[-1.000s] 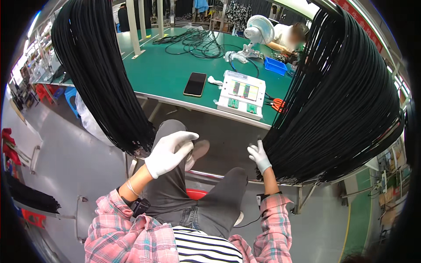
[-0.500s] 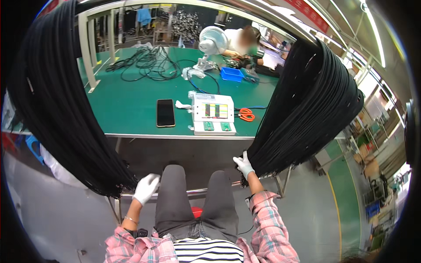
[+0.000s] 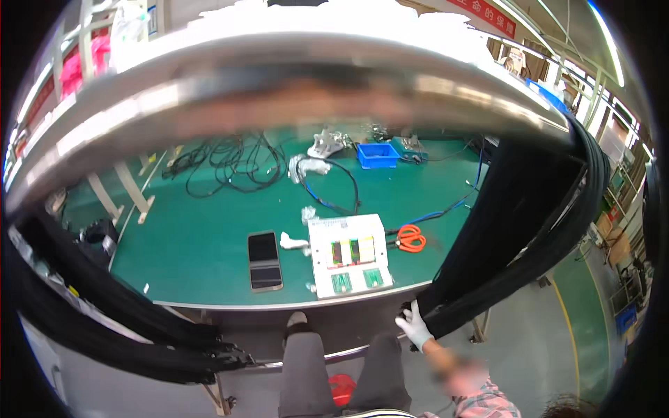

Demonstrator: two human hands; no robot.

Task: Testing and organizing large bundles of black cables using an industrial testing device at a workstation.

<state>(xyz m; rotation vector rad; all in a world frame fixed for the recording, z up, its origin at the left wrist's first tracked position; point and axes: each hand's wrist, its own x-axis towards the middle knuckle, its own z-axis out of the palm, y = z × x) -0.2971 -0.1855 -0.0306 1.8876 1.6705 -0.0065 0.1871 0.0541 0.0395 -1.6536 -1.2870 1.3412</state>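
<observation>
Nearest the body, the right hand [image 3: 415,326] in a white glove reaches forward and up from the lower edge, fingers [image 3: 406,320] wrapped around the bottom ends of a thick hanging bundle of black cables [image 3: 519,237]. Grip reads as closed on the cable ends, though the exact finger curl is small and partly hidden. Left hand not visible anywhere in the head view; its state is not shown.

Just left of the grip: grey-trousered knees [image 3: 306,362] tucked under the edge of the green-topped workbench [image 3: 202,251]. Well to the left, a second mass of black cables [image 3: 118,327] droops low with its ends bunched near the bench leg.

Beyond the grip, on the bench: white rectangular test fixture with coloured panels [image 3: 348,254], a black smartphone lying flat [image 3: 265,259], orange-handled scissors [image 3: 411,238] just right of the fixture.

Farther out: loose black cable coils [image 3: 230,160], a small blue plastic bin [image 3: 378,155].

Overhead, a broad shiny metal rail [image 3: 293,90] carries the bundle draped over its right end.

Judgement: to handle this well, keep the hold low and snug around the whole tail so no strand slips free, and draw along the hang of the cables instead of sideways, so the drape over the rail does not snag.
</observation>
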